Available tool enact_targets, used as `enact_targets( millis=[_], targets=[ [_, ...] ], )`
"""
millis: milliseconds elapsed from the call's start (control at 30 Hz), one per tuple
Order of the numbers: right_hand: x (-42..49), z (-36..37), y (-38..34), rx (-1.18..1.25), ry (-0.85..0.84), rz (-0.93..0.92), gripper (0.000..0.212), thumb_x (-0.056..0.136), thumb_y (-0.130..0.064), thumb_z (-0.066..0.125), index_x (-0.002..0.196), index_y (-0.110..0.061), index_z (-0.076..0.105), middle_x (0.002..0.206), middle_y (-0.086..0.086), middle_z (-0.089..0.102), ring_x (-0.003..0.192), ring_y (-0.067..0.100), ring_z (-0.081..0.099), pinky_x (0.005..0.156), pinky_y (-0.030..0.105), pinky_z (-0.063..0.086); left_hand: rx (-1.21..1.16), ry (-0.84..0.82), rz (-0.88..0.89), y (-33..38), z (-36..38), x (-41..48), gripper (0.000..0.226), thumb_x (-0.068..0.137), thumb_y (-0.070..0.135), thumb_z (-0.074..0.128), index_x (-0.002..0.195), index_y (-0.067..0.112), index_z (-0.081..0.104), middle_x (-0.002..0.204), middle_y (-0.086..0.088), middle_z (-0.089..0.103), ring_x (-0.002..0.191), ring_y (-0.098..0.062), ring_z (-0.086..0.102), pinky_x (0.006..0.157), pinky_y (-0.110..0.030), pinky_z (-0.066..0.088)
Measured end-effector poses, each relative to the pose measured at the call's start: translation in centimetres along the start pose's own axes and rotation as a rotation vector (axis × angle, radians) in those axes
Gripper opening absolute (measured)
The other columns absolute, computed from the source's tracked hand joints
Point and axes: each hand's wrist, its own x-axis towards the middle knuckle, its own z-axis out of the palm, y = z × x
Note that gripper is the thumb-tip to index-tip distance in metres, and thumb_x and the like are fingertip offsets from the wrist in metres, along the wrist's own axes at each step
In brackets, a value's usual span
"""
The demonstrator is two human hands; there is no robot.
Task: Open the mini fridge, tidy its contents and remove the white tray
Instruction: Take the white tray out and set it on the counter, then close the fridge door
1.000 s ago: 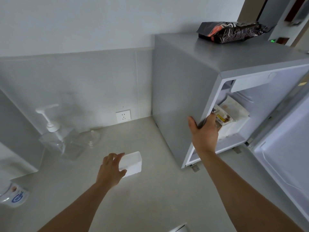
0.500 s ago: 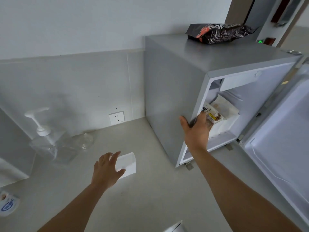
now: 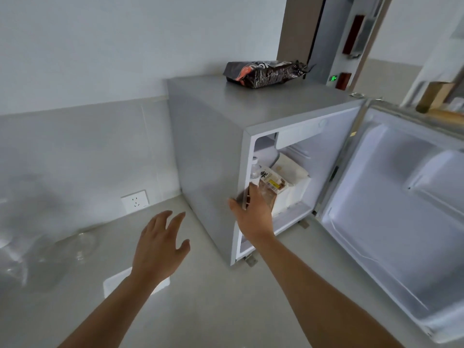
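The grey mini fridge (image 3: 208, 151) stands on the counter with its door (image 3: 401, 209) swung wide open to the right. Inside are a labelled food pack (image 3: 272, 182), white packets (image 3: 292, 169) behind it and a small bottle (image 3: 255, 169) at the left. My right hand (image 3: 253, 217) grips the fridge's left front edge, thumb outside and fingers inside by the food pack. My left hand (image 3: 160, 244) hovers open with fingers spread above the counter. The white tray (image 3: 114, 285) lies on the counter, partly hidden under my left wrist.
A dark snack bag (image 3: 263, 72) lies on top of the fridge. A wall socket (image 3: 135, 200) sits low on the back wall. A clear glass lid (image 3: 80, 243) and a blurred clear pump bottle (image 3: 15, 259) stand at the left of the counter.
My left hand has let go of the white tray and risen forward toward the fridge. My right hand has stayed on the fridge's front edge. The view has swung right.
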Motion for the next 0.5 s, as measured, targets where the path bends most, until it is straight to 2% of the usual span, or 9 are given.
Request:
enact_targets(
  millis=[67, 133, 167, 233, 267, 300, 400, 500],
  targets=[
    [-0.3, -0.8, 0.3, 0.043, -0.063, 0.005, 0.021, 0.081, -0.042, 0.066, 0.080, -0.033, 0.047, 0.080, -0.009, 0.060, 0.076, 0.011, 0.061, 0.067, 0.032, 0.050, -0.042, 0.066, 0.072, 1.9, -1.2, 1.0, 0.067, 0.083, 0.026, 0.080, 0.144, 0.012, 0.057, 0.145, -0.017, 0.055, 0.135, -0.039, 0.050, 0.109, -0.052, 0.047],
    [-0.5, -1.6, 0.7, 0.096, -0.126, -0.013, 0.011, 0.084, -0.039, 0.061, 0.089, -0.032, 0.055, 0.090, -0.008, 0.066, 0.087, 0.013, 0.065, 0.078, 0.034, 0.054, -0.076, 0.158, 0.150, 3.6, -2.2, 2.0, 0.062, 0.085, 0.025, 0.078, 0.141, 0.010, 0.058, 0.141, -0.019, 0.057, 0.130, -0.040, 0.054, 0.104, -0.053, 0.050],
    [-0.6, -2.0, 1.0, 0.113, -0.143, -0.025, 0.009, 0.087, -0.035, 0.059, 0.095, -0.031, 0.058, 0.094, -0.009, 0.067, 0.091, 0.009, 0.065, 0.082, 0.031, 0.054, -0.091, 0.212, 0.186, 4.4, -2.7, 2.5, 0.058, 0.088, 0.028, 0.073, 0.140, 0.009, 0.058, 0.139, -0.018, 0.057, 0.128, -0.039, 0.054, 0.101, -0.051, 0.051],
    [-1.0, -2.9, 1.4, 0.107, -0.132, -0.038, 0.018, 0.094, -0.029, 0.055, 0.111, -0.030, 0.062, 0.099, -0.018, 0.067, 0.092, -0.005, 0.062, 0.080, 0.012, 0.049, -0.106, 0.306, 0.249, 5.9, -3.8, 3.4, 0.056, 0.090, 0.035, 0.058, 0.140, 0.010, 0.056, 0.138, -0.017, 0.057, 0.126, -0.036, 0.054, 0.097, -0.047, 0.054],
    [-1.2, -3.4, 1.6, 0.092, -0.110, -0.034, 0.023, 0.096, -0.028, 0.054, 0.119, -0.028, 0.061, 0.100, -0.021, 0.066, 0.091, -0.008, 0.061, 0.077, 0.005, 0.044, -0.111, 0.348, 0.281, 6.6, -4.3, 4.0, 0.056, 0.091, 0.037, 0.054, 0.140, 0.010, 0.056, 0.138, -0.016, 0.056, 0.126, -0.035, 0.054, 0.094, -0.046, 0.055],
    [-1.4, -3.8, 1.9, 0.072, -0.090, -0.024, 0.027, 0.097, -0.027, 0.054, 0.123, -0.026, 0.060, 0.102, -0.018, 0.067, 0.092, -0.007, 0.061, 0.075, 0.003, 0.042, -0.115, 0.389, 0.314, 7.2, -4.7, 4.5, 0.055, 0.091, 0.036, 0.054, 0.139, 0.009, 0.055, 0.138, -0.016, 0.055, 0.126, -0.034, 0.053, 0.093, -0.046, 0.055],
    [-2.1, -5.4, 3.1, 0.030, -0.058, 0.002, 0.026, 0.097, -0.026, 0.056, 0.122, -0.023, 0.062, 0.106, -0.009, 0.070, 0.097, 0.004, 0.063, 0.075, 0.004, 0.042, -0.103, 0.471, 0.402, 9.1, -5.6, 6.1, 0.053, 0.090, 0.028, 0.060, 0.138, 0.006, 0.055, 0.141, -0.019, 0.052, 0.129, -0.037, 0.051, 0.098, -0.048, 0.054],
    [-2.7, -7.3, 4.3, 0.038, -0.013, 0.027, 0.022, 0.096, -0.025, 0.058, 0.117, -0.022, 0.065, 0.105, -0.009, 0.070, 0.099, 0.005, 0.064, 0.085, 0.016, 0.049, -0.072, 0.524, 0.474, 10.9, -6.7, 7.6, 0.055, 0.090, 0.024, 0.062, 0.140, 0.004, 0.052, 0.145, -0.023, 0.048, 0.135, -0.041, 0.046, 0.105, -0.053, 0.050]
  ],
)
